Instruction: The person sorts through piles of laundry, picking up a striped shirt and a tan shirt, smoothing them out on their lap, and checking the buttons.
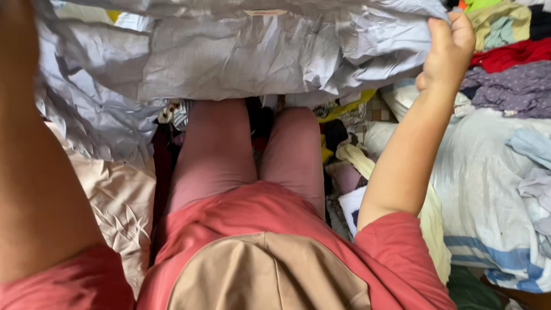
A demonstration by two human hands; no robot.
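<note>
Holding a large, crumpled pale grey sheet of fabric (241, 51) stretched out ahead at arm's length, a person in a red short-sleeved top and dusty pink trousers stands among heaps of clothing. The right hand (449, 49) is raised at the upper right, its fingers (459, 26) curled tight around the top right corner of the grey fabric, pinching it in a closed fist. The left arm rises along the left edge of the view, but the left hand itself is cut off beyond the top of the frame, so its grip cannot be told. The grey fabric spans almost the whole width of the upper view and hangs lower on the left, where it drapes down in front of a wrinkled beige cloth (120, 201). Below its lower edge the person's legs show, with mixed garments on the floor around them. To the right lies a pale blue striped sheet (488, 201), and above it sit a red garment (513, 54) and a purple patterned garment (516, 89) in the pile.
</note>
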